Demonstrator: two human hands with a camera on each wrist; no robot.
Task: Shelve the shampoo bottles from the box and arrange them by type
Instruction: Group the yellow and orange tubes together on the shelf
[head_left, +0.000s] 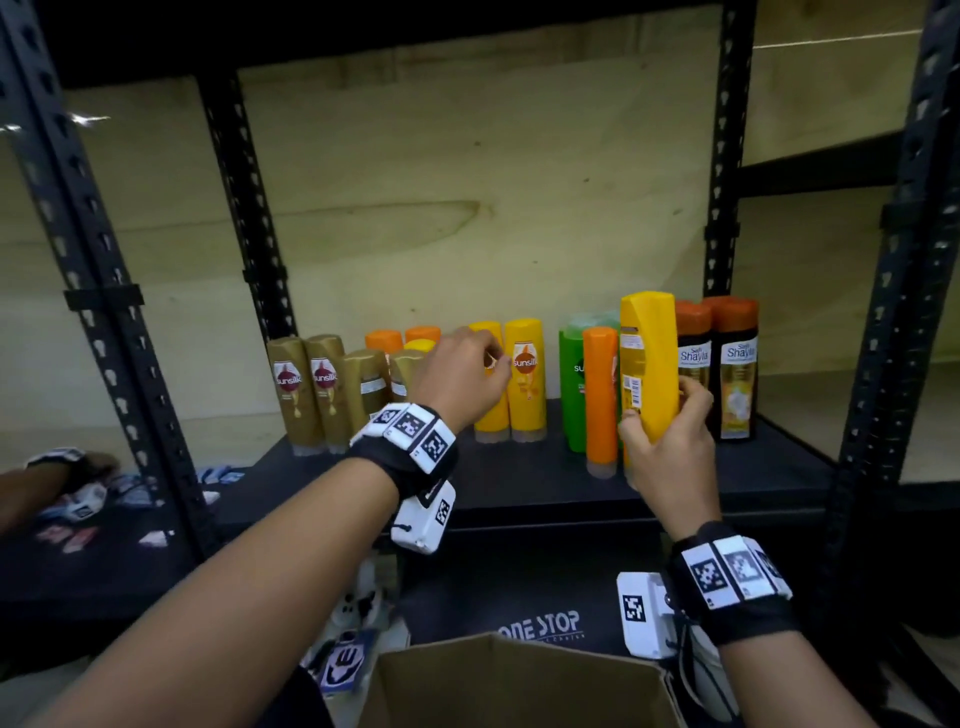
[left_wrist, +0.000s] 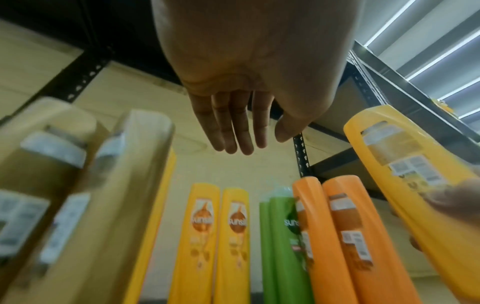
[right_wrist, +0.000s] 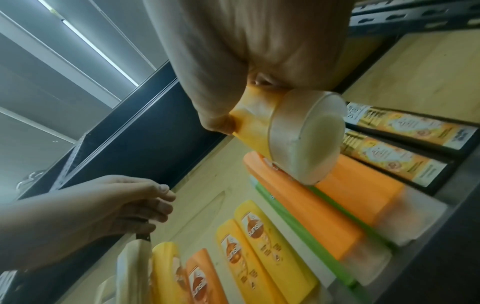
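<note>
Most plastic bottles shelved; right hand (head_left: 670, 441) grips tall yellow plastic shampoo bottle (head_left: 649, 364) centre-right, unplaced; left hand (head_left: 462, 374) empty, fingers relaxed.

Both forearms are bare. Behind the left hand (head_left: 460, 376) a black wrist strap (head_left: 402, 467) carries white blocks printed with black square markers, and a white camera box (head_left: 423, 519) hangs under the wrist. Behind the right hand (head_left: 670, 457) sits a matching black strap (head_left: 748, 618) with marker blocks, a white box (head_left: 644, 616) and a thin black cord.
</note>
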